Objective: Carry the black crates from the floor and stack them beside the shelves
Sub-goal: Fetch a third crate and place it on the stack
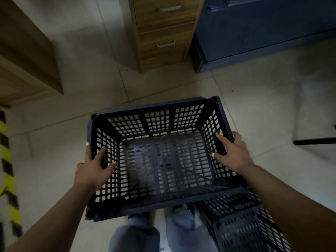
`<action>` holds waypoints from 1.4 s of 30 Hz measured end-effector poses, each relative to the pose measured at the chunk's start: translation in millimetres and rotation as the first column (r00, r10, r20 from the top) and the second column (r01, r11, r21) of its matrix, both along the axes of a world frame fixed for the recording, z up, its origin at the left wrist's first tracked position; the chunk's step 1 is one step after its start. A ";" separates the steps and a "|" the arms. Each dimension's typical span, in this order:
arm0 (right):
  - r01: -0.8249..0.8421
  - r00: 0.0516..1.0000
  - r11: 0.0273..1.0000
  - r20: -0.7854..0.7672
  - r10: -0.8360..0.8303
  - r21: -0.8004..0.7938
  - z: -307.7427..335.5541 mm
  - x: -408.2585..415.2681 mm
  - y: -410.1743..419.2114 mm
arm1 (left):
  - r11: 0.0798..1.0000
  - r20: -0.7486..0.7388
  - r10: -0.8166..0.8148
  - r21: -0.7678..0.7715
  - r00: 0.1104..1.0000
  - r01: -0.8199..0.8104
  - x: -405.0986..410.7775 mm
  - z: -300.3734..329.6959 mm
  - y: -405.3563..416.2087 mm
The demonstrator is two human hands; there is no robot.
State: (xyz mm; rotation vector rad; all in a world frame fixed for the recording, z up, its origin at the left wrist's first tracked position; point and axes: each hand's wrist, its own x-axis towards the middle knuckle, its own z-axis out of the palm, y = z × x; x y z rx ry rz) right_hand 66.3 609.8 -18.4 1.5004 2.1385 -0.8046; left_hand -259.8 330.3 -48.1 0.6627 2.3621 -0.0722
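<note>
A black lattice crate (pixel 163 157) is held up in front of me, above the tiled floor, empty inside. My left hand (pixel 92 170) grips its left wall, thumb outside the rim and fingers curled over the inside. My right hand (pixel 232 153) grips the right wall the same way, with fingers over the rim and into the crate. Another black crate (pixel 241 226) lies on the floor at lower right, partly under the held one and my right forearm.
A wooden drawer unit (pixel 163 33) stands straight ahead, with a dark blue cabinet (pixel 263 30) to its right. A wooden furniture side (pixel 27 57) is at the left. Yellow-black hazard tape (pixel 7 160) runs along the left edge. My legs show below the crate.
</note>
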 end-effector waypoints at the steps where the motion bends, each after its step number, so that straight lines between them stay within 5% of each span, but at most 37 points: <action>1: -0.009 1.000 1.000 0.016 0.010 -0.014 15.0 -1.6 -7.8 | 1.000 -0.006 -0.003 -0.002 1.000 0.003 -0.5 13.7 -9.8; 10: -0.049 0.998 0.998 0.040 0.051 -0.042 174.2 -9.6 -83.1 | 1.000 -0.020 -0.003 0.024 1.000 0.004 -4.2 165.8 -94.4; 24: -0.164 0.956 0.940 -0.186 0.226 0.300 343.4 -60.8 -147.3 | 0.937 -0.204 0.288 0.264 0.936 -0.231 -2.0 355.5 -198.0; 42: -0.395 0.744 0.804 -0.360 0.563 0.444 504.9 -137.4 -284.9 | 0.806 -0.331 0.585 0.341 0.740 -0.484 51.5 548.4 -410.3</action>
